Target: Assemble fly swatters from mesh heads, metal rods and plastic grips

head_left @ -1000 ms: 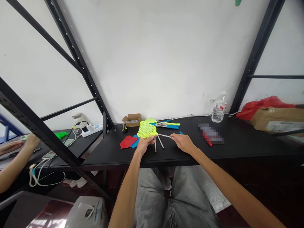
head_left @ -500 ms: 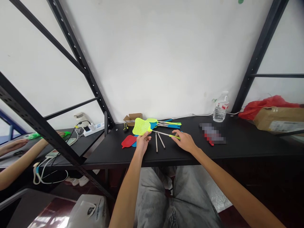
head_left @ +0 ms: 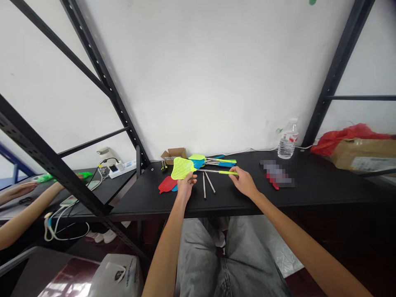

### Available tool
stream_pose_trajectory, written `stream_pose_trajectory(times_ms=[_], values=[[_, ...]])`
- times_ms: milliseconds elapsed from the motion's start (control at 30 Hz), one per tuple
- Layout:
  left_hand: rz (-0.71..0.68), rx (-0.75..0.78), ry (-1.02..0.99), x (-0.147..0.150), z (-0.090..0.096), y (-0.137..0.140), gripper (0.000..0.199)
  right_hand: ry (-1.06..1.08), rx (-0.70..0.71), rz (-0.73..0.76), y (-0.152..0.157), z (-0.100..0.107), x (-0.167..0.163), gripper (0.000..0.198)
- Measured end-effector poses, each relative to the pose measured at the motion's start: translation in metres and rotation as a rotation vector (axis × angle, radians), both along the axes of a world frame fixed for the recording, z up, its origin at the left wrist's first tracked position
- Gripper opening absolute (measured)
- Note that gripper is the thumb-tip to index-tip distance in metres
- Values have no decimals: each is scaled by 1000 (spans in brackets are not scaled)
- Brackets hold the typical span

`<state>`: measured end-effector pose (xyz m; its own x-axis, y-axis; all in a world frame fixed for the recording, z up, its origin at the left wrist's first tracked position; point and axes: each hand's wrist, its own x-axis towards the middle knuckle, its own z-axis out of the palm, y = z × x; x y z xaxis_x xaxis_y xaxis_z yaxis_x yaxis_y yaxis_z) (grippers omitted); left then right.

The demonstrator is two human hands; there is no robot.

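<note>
A yellow-green fly swatter (head_left: 182,168) with a metal rod and yellow-green handle is held level over the black tabletop. My left hand (head_left: 186,185) is closed on it just below the perforated head. At the far end of the handle, the fingers of my right hand (head_left: 244,180) pinch the tip. Two loose metal rods (head_left: 209,182) lie on the table between my hands. A red swatter head (head_left: 167,185) rests left of my left hand, partly over a blue swatter head (head_left: 175,188). Behind the held swatter is a pile of blue and yellow-green swatters (head_left: 227,163).
An open cardboard box (head_left: 173,154) stands at the back. On the right are a water bottle (head_left: 287,140), a blurred red-edged package (head_left: 276,175) and a larger carton (head_left: 365,159). Black shelf posts (head_left: 107,82) frame the table. Another person's arms (head_left: 34,206) reach in at left.
The swatter has shifted slightly left at its head and its handle end has risen to lie nearer level. My right hand has moved slightly right and up, towards the handle's tip.
</note>
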<state>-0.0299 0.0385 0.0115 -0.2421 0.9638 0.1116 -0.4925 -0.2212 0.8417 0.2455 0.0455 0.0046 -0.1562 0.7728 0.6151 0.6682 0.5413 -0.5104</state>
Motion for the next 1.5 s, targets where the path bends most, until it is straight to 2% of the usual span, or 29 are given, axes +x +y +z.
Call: stream_pose_trajectory(times_ms=[300,467,700,1067,1167,1300,1400,1500], values=[[-33,58,101,2,-2,-4,33,19,-83,91,4,-1,5,18],[-74,71,168,2,-3,-5,30,-21,-93,155,3,0,4,38],[-111,90,245,4,-3,-6,30,-76,-131,166,2,1,5,47],[-208,120,387,1,-5,-8,31,1,-168,196,2,2,4,55],[-194,114,411,3,-4,-9,32,-10,-159,192,-4,5,2,52],[-131,75,388,4,-3,-9,29,-67,-134,188,-8,7,-3,26],[-111,45,384,5,-3,-9,29,-89,-120,168,-8,6,-4,21],[-153,54,430,6,-2,-11,32,-59,-108,197,-8,6,-3,19]])
